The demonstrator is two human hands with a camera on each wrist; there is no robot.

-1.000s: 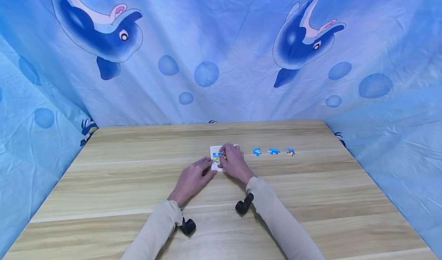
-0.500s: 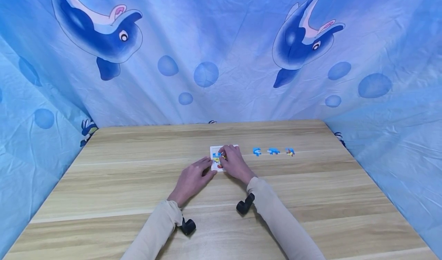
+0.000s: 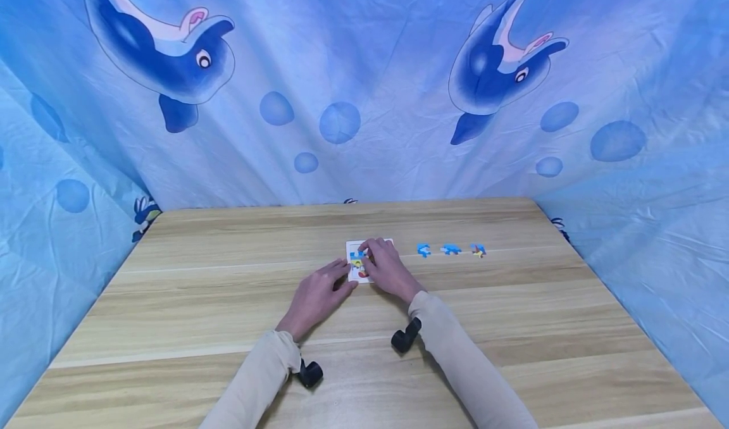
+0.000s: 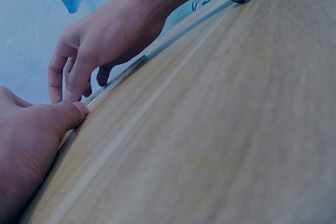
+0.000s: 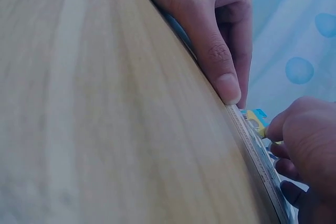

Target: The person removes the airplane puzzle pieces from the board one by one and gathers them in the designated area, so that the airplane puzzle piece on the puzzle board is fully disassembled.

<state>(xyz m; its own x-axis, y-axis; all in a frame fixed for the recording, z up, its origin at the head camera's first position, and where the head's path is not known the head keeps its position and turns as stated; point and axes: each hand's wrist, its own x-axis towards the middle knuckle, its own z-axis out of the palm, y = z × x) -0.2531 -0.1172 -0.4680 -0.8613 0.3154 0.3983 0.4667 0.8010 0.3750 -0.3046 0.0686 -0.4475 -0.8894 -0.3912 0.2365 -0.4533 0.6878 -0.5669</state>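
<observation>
A small white-framed jigsaw puzzle board lies flat on the table, partly filled with blue, yellow and red pieces. My left hand steadies it, fingertips along its left edge and thumb at the near-left corner; the right wrist view shows the thumb against the board's edge. Over the right half of the board, my right hand pinches a yellow and blue puzzle piece, which shows slightly raised at the thumb tip. My right hand hides much of the board in the head view.
Three loose puzzle pieces lie in a row right of the board: a left one, a middle one and a right one. The wooden table ends at a blue dolphin-print curtain.
My right hand shifts very slightly over the board, its fingertips moving a little to the left. My left hand and the loose pieces stay where they were.
</observation>
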